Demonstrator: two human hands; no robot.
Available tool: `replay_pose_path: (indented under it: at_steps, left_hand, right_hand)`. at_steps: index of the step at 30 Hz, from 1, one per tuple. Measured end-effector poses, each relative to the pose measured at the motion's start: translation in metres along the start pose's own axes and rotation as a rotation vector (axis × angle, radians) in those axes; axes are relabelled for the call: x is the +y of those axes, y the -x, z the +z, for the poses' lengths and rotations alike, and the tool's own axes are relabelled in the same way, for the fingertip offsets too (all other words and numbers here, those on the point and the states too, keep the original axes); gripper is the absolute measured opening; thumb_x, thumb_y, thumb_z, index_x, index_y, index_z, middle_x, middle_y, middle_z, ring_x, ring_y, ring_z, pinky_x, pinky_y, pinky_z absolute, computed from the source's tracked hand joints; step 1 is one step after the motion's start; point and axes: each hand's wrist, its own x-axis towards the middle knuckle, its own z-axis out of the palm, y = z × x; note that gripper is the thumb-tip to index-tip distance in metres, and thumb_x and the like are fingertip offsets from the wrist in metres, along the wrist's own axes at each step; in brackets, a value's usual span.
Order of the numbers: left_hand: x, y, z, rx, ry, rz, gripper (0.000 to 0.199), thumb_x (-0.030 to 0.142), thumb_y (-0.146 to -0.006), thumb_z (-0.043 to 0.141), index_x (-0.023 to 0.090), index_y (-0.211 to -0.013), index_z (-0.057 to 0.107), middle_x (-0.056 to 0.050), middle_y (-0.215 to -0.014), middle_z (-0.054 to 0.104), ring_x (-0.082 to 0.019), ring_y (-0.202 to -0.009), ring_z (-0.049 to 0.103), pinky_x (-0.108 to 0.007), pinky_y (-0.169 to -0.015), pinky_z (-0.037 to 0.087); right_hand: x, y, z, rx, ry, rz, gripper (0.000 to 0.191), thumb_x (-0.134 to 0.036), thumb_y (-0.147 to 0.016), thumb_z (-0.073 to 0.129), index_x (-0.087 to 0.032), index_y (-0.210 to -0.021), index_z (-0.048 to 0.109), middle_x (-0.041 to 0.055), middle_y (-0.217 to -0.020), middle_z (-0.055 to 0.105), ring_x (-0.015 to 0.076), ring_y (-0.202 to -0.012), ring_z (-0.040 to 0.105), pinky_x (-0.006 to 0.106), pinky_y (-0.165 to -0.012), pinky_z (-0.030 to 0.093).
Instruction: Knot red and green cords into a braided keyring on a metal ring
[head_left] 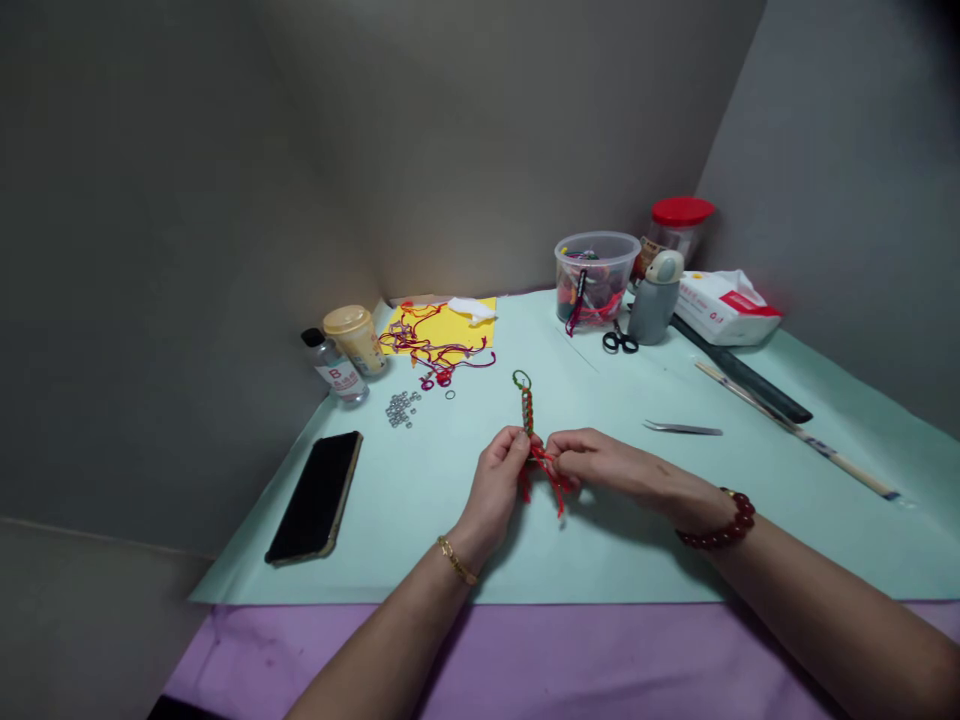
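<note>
A braided cord strap (527, 408) in orange, grey and green, with a green loop at its far end, extends away from my hands over the pale green sheet. My left hand (504, 465) pinches its near end between thumb and fingers. Loose red cord ends (556, 490) spread out below the braid. Close on the right, my right hand (585, 458) has its fingers closed on a strand of the red cord. The exact grip of its fingertips is partly hidden.
A phone (315, 498), metal beads (401, 408), bottle (336, 370) and yellow-lidded cup (356, 340) lie left. Tangled cords (442, 350) cover yellow paper. Tweezers (684, 429), scissors (620, 341), a clear tub (596, 275), grey bottle (654, 308), chopsticks (799, 430) and tissues (727, 308) are right.
</note>
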Motion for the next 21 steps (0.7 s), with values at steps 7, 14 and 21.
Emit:
replay_pose_path:
  at_steps: [7, 14, 21]
  left_hand:
    - [0.006, 0.000, -0.001, -0.008, 0.132, -0.048, 0.019, 0.035, -0.090, 0.059, 0.016, -0.085, 0.057, -0.001, -0.073, 0.059, -0.010, -0.061, 0.052, -0.020, -0.052, 0.036]
    - [0.007, -0.003, -0.002, -0.058, 0.583, -0.183, 0.009, 0.019, -0.089, 0.058, 0.013, -0.086, 0.064, -0.007, -0.097, 0.065, -0.016, -0.090, 0.061, -0.030, -0.085, 0.049]
    - [0.001, -0.005, -0.004, -0.085, 0.642, -0.167, 0.011, 0.018, -0.091, 0.057, 0.013, -0.084, 0.065, -0.008, -0.096, 0.065, -0.017, -0.094, 0.060, -0.028, -0.088, 0.048]
  right_hand:
    - [-0.010, 0.005, -0.003, -0.035, -0.048, 0.033, 0.014, -0.020, -0.077, 0.045, -0.018, -0.066, 0.052, 0.0008, -0.064, 0.054, 0.0129, -0.061, 0.049, 0.027, -0.061, 0.037]
    - [0.006, 0.000, 0.001, 0.118, 0.214, 0.029, 0.021, -0.025, -0.080, 0.046, -0.020, -0.060, 0.043, -0.0032, -0.057, 0.046, 0.0099, -0.051, 0.037, 0.025, -0.050, 0.027]
    - [-0.001, 0.006, 0.018, 0.363, 0.598, -0.075, 0.011, -0.025, -0.084, 0.048, -0.021, -0.074, 0.047, -0.0003, -0.070, 0.055, 0.0129, -0.060, 0.042, 0.027, -0.056, 0.028]
